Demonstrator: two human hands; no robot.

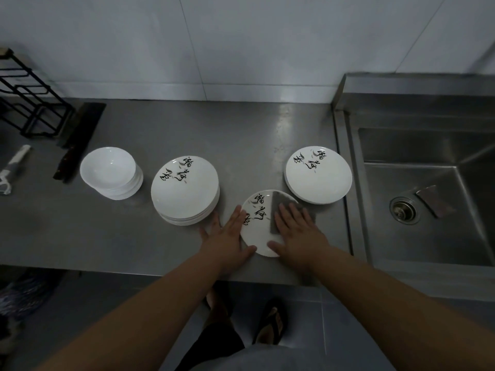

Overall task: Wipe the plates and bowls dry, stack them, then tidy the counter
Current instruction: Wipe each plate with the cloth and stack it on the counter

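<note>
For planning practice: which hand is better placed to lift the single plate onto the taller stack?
Probably left: left hand lies free by the plate, nearest taller stack; right hand presses the cloth.

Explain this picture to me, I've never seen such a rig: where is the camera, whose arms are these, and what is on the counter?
No machine here: a person wears one camera on the head, looking down at their own bare hands. The left hand steadies a plate on the counter; the right hand presses a grey cloth flat on it. Neither hand grips anything. A left stack and a right stack of plates flank it; bowls stand farther left, a sink at right.
</note>
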